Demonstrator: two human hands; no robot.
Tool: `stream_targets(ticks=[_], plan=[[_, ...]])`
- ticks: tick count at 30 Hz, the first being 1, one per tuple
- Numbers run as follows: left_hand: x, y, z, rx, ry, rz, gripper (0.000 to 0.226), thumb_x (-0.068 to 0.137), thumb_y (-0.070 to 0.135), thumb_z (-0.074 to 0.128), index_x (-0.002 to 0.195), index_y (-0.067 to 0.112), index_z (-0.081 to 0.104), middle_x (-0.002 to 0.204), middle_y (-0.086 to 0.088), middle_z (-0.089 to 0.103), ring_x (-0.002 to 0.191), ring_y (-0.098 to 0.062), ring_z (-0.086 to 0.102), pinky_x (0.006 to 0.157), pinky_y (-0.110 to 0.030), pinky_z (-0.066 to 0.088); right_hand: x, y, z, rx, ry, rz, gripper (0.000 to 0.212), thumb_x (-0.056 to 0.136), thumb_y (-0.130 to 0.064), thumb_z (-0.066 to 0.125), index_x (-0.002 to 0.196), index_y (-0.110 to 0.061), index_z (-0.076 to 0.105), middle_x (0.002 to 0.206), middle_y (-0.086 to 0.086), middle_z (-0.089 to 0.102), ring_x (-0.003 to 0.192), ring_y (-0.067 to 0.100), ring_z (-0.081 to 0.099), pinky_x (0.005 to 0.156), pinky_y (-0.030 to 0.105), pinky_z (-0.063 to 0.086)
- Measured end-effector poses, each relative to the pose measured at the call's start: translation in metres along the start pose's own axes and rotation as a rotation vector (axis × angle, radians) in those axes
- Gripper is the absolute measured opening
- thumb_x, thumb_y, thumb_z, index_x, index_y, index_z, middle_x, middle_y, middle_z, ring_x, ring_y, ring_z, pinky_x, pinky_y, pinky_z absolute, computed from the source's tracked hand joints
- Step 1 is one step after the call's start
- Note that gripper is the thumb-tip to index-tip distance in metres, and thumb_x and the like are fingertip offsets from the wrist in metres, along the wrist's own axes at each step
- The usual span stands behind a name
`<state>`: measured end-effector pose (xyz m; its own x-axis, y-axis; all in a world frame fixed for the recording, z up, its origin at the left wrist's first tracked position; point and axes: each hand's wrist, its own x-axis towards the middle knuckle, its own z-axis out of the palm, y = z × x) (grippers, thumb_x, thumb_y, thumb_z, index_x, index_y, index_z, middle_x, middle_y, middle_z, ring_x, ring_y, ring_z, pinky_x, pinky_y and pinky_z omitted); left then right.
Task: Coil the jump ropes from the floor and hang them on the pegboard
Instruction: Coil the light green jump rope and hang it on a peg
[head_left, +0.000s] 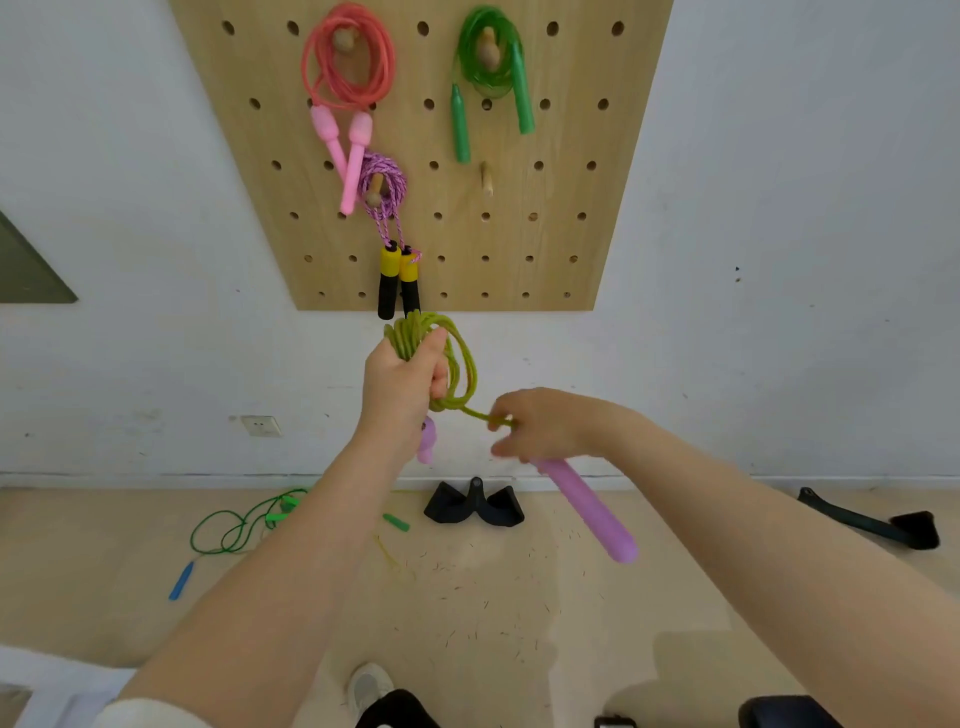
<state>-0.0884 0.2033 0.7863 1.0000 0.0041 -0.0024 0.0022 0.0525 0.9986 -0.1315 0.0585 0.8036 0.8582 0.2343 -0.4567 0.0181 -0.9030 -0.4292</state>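
**Fourth rope nearly coiled as one peg waits**

A person's left hand (402, 382) grips a bundle of yellow-green rope (447, 358) loops just below the pegboard (571, 156), one purple handle (427, 440) poking out beneath the fist. The right hand (535, 426) pinches the rope's free tail, the other purple handle (592, 512) hanging from it. Coiling appears close to finished. Three ropes already hang on the board; a bare peg (485, 178) sits at its centre right. The next move likely calls for winding in the last length, then lifting the coil onto that peg. A green rope (234, 525) with a blue handle lies on the floor (519, 623).
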Motion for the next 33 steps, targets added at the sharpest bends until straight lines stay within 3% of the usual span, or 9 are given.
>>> stream_targets(ticks=[4, 10, 14, 18, 22, 25, 28, 30, 33], plan=[[0.002, 0.005, -0.010, -0.245, -0.096, -0.054, 0.038, 0.093, 0.012, 0.049, 0.059, 0.017, 0.031, 0.042, 0.006, 0.029, 0.036, -0.009, 0.021, 0.042, -0.023, 0.017, 0.003, 0.017, -0.016, 0.873, 0.370, 0.251, 0.019, 0.094, -0.011, 0.045, 0.077, -0.007, 0.052, 0.065, 0.008, 0.053, 0.047, 0.016, 0.047, 0.047, 0.022, 0.040], [-0.004, -0.004, -0.004, -0.207, -0.171, -0.156, 0.037, 0.091, 0.010, 0.046, 0.058, 0.016, 0.031, 0.038, 0.006, 0.025, 0.033, -0.010, 0.017, 0.041, -0.022, 0.014, 0.003, 0.019, -0.039, 1.597, 0.589, 0.203, 0.010, 0.086, -0.009, 0.039, 0.077, -0.011, 0.043, 0.069, 0.006, 0.050, 0.058, 0.017, 0.044, 0.046, 0.022, 0.036], [-0.002, -0.007, -0.004, -0.205, -0.150, -0.224, 0.028, 0.091, 0.014, 0.048, 0.063, 0.015, 0.043, 0.040, 0.007, 0.026, 0.034, -0.009, 0.020, 0.039, -0.020, 0.017, 0.003, 0.016, -0.035, 1.568, 0.745, -0.052, 0.021, 0.089, 0.005, 0.043, 0.104, -0.009, 0.039, 0.087, 0.004, 0.044, 0.074, 0.015, 0.049, 0.060, 0.026, 0.047], [0.004, -0.003, -0.013, -0.205, -0.125, -0.208, 0.030, 0.089, 0.013, 0.049, 0.062, 0.017, 0.038, 0.040, 0.007, 0.026, 0.035, -0.009, 0.020, 0.039, -0.021, 0.019, 0.002, 0.011, -0.019, 1.192, 0.848, -0.175, 0.026, 0.088, 0.007, 0.050, 0.098, -0.012, 0.036, 0.089, 0.001, 0.043, 0.076, 0.013, 0.050, 0.064, 0.022, 0.053], [0.005, 0.007, -0.012, -0.188, -0.188, -0.168, 0.032, 0.089, 0.012, 0.046, 0.060, 0.016, 0.034, 0.039, 0.006, 0.024, 0.034, -0.009, 0.019, 0.038, -0.020, 0.019, 0.004, -0.004, -0.004, 0.951, 0.724, -0.351, 0.029, 0.089, 0.006, 0.051, 0.101, -0.011, 0.030, 0.090, 0.001, 0.040, 0.074, 0.013, 0.047, 0.064, 0.017, 0.047], [0.001, 0.015, 0.001, -0.215, -0.263, -0.177, 0.031, 0.089, 0.009, 0.042, 0.060, 0.016, 0.034, 0.037, 0.007, 0.022, 0.032, -0.008, 0.018, 0.037, -0.018, 0.018, 0.014, -0.026, 0.015, 0.755, 0.730, -0.423, 0.027, 0.087, -0.017, 0.048, 0.109, -0.020, 0.032, 0.097, -0.002, 0.037, 0.089, 0.010, 0.039, 0.081, 0.020, 0.035], [0.002, 0.020, 0.001, -0.329, -0.294, -0.211, 0.028, 0.090, 0.013, 0.039, 0.062, 0.016, 0.036, 0.035, 0.009, 0.022, 0.030, -0.006, 0.018, 0.036, -0.019, 0.017, 0.020, -0.027, 0.016, 0.367, 0.857, -0.228, 0.052, 0.085, -0.048, 0.026, 0.128, -0.027, 0.042, 0.128, 0.001, 0.033, 0.120, 0.017, 0.025, 0.099, 0.029, 0.017], [0.005, 0.022, -0.005, -0.372, -0.338, -0.217, 0.028, 0.092, 0.014, 0.036, 0.063, 0.016, 0.036, 0.033, 0.010, 0.023, 0.027, -0.005, 0.018, 0.034, -0.018, 0.018, 0.021, -0.020, 0.007, 0.472, 0.874, -0.259, 0.048, 0.089, -0.047, 0.028, 0.133, -0.034, 0.041, 0.145, 0.004, 0.019, 0.135, 0.021, 0.014, 0.112, 0.037, 0.012], [0.010, 0.027, -0.010, -0.409, -0.445, -0.219, 0.029, 0.093, 0.015, 0.031, 0.064, 0.015, 0.036, 0.029, 0.008, 0.024, 0.024, -0.002, 0.019, 0.031, -0.016, 0.018, 0.023, -0.016, -0.003, 1.013, 0.680, -0.424, 0.053, 0.094, -0.028, 0.045, 0.139, -0.036, 0.019, 0.144, -0.003, 0.022, 0.129, 0.015, 0.038, 0.106, 0.028, 0.035]])
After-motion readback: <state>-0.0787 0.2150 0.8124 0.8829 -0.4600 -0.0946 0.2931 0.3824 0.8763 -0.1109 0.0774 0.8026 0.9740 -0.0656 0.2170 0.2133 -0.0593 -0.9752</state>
